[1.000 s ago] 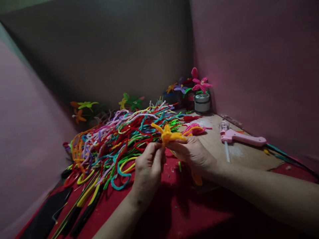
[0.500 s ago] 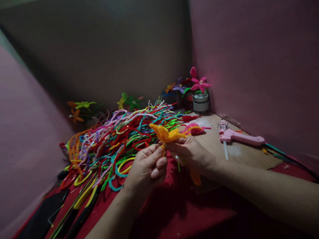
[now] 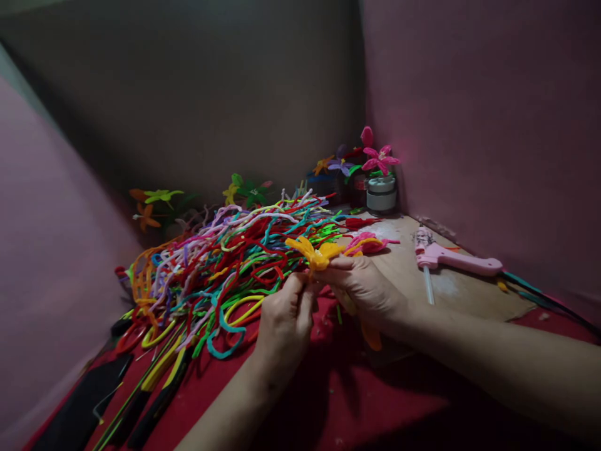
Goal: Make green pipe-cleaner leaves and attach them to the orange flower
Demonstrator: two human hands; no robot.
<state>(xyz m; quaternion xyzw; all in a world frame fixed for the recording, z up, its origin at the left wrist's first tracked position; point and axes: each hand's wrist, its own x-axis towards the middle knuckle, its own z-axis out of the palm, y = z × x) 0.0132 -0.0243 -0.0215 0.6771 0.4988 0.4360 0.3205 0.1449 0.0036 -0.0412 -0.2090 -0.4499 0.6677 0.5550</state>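
Observation:
A yellow-orange pipe cleaner flower (image 3: 315, 253) is held up between my two hands, its petals spread above the fingertips. My right hand (image 3: 369, 288) pinches the flower's base from the right. From below left, my left hand (image 3: 285, 316) is closed at the flower's underside, where the stem is mostly hidden by the fingers. An orange petal-shaped piece (image 3: 370, 335) shows beneath my right hand. Just behind the hands spreads a big tangled heap of colourful pipe cleaners (image 3: 244, 250). A pink and orange pipe cleaner piece (image 3: 369, 243) lies beyond my right hand.
On a brown board (image 3: 469, 294) at right rests a pink glue gun (image 3: 460, 258) with a glue stick. Black-and-yellow-handled pliers (image 3: 162, 388) and a black flat object (image 3: 84, 401) lie front left on red cloth (image 3: 375, 401). Finished flowers (image 3: 381, 160) stand at the back near the walls.
My left hand has turned, its fingers now closed in tighter under the flower. The flower has tilted so its centre faces me more. My right hand keeps its pinch.

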